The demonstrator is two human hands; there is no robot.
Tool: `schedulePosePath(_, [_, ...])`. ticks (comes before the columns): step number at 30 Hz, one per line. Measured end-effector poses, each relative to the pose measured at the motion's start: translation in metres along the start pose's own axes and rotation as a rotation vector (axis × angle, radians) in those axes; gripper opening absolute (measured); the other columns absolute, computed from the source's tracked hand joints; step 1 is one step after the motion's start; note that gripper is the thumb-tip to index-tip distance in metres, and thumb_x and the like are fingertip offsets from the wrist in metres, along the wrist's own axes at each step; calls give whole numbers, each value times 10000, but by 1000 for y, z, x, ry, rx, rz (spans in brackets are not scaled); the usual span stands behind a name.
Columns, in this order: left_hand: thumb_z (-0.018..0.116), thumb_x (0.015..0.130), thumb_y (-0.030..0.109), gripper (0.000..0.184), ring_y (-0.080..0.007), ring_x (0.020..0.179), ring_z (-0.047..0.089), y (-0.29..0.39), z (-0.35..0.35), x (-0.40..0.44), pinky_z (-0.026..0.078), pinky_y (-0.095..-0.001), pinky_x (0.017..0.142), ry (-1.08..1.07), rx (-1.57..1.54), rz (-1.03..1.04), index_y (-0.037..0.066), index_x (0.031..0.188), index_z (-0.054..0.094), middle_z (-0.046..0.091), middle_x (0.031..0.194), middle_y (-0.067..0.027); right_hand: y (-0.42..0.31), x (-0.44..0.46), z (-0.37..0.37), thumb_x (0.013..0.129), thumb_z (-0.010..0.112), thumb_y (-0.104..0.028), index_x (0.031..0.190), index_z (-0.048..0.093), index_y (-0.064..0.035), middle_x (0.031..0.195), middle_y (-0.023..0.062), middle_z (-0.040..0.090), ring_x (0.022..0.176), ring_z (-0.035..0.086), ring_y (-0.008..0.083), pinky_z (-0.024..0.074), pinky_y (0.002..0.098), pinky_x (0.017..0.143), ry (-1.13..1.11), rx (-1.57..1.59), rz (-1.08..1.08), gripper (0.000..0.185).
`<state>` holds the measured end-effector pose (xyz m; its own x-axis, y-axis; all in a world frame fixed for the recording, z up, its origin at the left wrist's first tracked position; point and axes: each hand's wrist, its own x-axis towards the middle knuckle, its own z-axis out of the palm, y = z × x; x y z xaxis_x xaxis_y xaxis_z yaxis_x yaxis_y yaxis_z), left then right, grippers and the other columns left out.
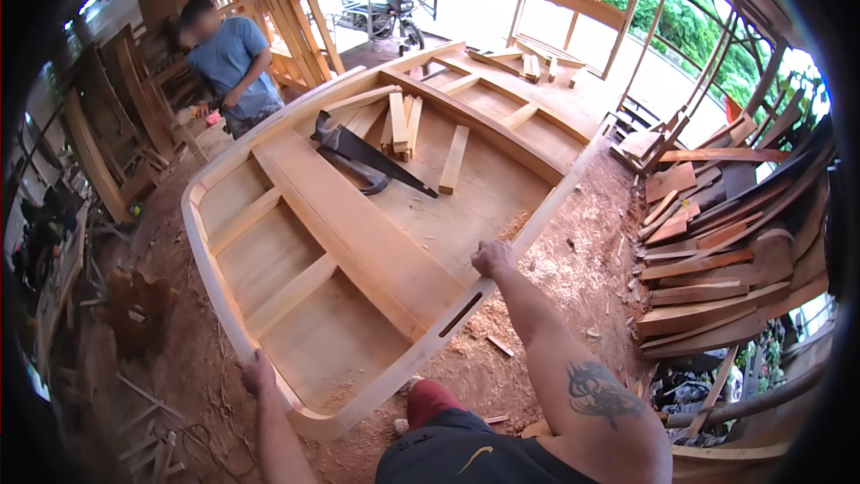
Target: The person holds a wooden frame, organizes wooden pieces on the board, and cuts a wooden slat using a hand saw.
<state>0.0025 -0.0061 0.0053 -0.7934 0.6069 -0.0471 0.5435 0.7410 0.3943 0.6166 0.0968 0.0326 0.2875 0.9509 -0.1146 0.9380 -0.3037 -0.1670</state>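
Observation:
A large wooden frame with rounded corners (202,242) lies at a slant in front of me, with crosspieces and a wide board across it. My left hand (258,372) is closed on its near left edge. Further along, at the right-hand rail, my right hand (494,258) is closed over the wood, just beyond a long slot (461,315) cut in that rail. A handsaw (394,170) rests inside the frame, partly over a dark curved tool (374,183). Short wooden blocks (399,122) are stacked nearby, and one loose block (454,159) lies apart. The fingertips of both hands are largely hidden.
Another person in a blue shirt (235,58) stands beyond the frame's far left side. Stacked wood offcuts (708,260) line the right. Shavings cover the ground (573,269). A tall wooden frame (573,4) and a motorcycle (381,13) stand at the back.

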Motion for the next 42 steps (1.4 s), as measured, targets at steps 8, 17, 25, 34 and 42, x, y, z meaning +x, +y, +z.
schedulePosePath(8, [583,903,548,717,-495,994,712,-7,11,10,583,-565,858,-18,5,-8,-36,1310,503,709,1090,-331,4,5,12,879,522,-332,1065,784,-118,1107,184,755,1128,682,315,449,421,1055,35,-5,24,386])
schedulePosePath(17, [568,910,557,695,-494,975,718,-4,8,6,587,-564,843,-20,11,-18,-12,1300,482,712,1077,-332,-1,2,4,883,529,-344,1097,777,-112,1130,181,752,1145,676,324,449,427,1057,5,-33,13,402])
schedulePosePath(25, [564,910,549,660,-491,988,717,-6,9,8,581,-564,868,-33,6,-14,2,1271,488,711,1074,-335,-4,-2,-1,888,529,-353,1133,764,-89,1154,186,749,1154,679,304,448,420,1054,-24,-53,20,431])
schedulePosePath(34, [571,907,521,647,-508,990,708,-2,4,5,574,-564,886,-31,-19,-14,-6,1275,497,707,1065,-346,1,2,8,875,541,-333,1050,778,-125,1104,183,755,1114,684,343,468,439,1033,24,-19,6,360])
schedulePosePath(42, [581,896,513,649,-494,981,716,1,2,4,579,-563,880,-31,-3,-48,-13,1270,512,713,1054,-330,3,4,14,874,541,-330,1034,781,-119,1074,185,760,1101,688,348,464,447,1035,54,-3,0,358])
